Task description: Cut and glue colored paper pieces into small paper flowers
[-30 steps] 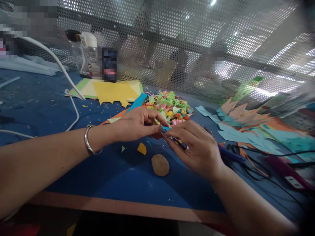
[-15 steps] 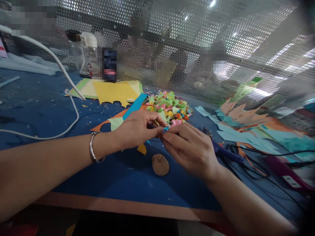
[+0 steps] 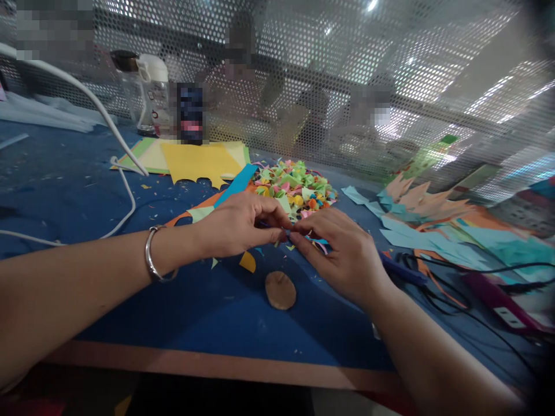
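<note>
My left hand (image 3: pixel 245 224), with a bangle on its wrist, pinches a small blue paper piece (image 3: pixel 287 233) between thumb and fingertips. Meeting it from the other side, my right hand (image 3: pixel 344 251) is closed on the same piece, whose shape is mostly covered by the fingers. Below them a round brown disc (image 3: pixel 280 290) lies flat on the blue table. An orange-yellow paper scrap (image 3: pixel 248 262) sits left of the disc. Just beyond my fingers rises a heap of small coloured paper pieces (image 3: pixel 299 184).
Yellow paper sheets (image 3: pixel 199 159) lie at the back, before two bottles (image 3: pixel 155 98) and a phone (image 3: pixel 191 115). On the right are light-blue paper pieces (image 3: pixel 433 245), black cables, a blue-handled tool (image 3: pixel 403 270) and a purple power strip (image 3: pixel 498 303). A white cable (image 3: pixel 99 104) crosses the left. Perforated metal forms the back.
My right hand's fingers have shifted and opened out slightly, its thumb now showing against the blue piece. The fingertips of both hands stay together. The view has moved slightly.
</note>
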A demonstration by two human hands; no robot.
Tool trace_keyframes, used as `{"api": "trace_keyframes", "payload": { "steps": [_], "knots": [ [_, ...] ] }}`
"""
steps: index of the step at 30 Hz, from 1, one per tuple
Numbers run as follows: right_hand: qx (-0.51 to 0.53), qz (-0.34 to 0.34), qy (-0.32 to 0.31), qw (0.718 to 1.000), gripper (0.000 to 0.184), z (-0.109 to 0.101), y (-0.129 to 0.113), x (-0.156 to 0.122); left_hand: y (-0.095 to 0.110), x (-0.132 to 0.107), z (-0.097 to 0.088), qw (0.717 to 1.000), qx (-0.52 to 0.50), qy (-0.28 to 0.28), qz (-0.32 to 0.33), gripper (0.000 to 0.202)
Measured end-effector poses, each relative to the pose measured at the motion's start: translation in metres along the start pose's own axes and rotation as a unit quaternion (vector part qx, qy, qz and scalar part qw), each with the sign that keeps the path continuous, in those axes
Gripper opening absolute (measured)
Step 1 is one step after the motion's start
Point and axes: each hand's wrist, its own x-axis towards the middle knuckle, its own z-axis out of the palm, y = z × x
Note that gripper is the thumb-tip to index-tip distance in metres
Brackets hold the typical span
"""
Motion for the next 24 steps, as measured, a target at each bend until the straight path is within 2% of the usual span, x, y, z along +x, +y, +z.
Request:
{"api": "trace_keyframes", "payload": {
  "steps": [4,8,12,17,24],
  "knots": [
    [0.056,0.026,-0.066,0.996,0.019,0.001,0.002,0.001,0.0,0.0,-0.003,1.0,-0.011,-0.015,-0.009,0.016],
    [0.081,0.033,-0.084,0.993,0.021,0.001,0.003,0.001,-0.006,0.003,-0.005,0.999,-0.035,-0.023,-0.014,0.017],
    [0.082,0.04,-0.102,0.991,0.017,0.002,0.002,0.001,-0.009,0.004,-0.007,0.991,-0.101,-0.041,-0.073,0.024],
    [0.085,0.034,-0.111,0.99,0.016,0.001,0.0,0.002,-0.003,0.003,-0.009,0.976,-0.17,-0.06,-0.123,0.033],
    [0.08,0.016,-0.106,0.991,0.016,0.0,0.0,0.002,0.007,0.004,-0.005,0.966,-0.198,-0.026,-0.164,0.017]
  ]
}}
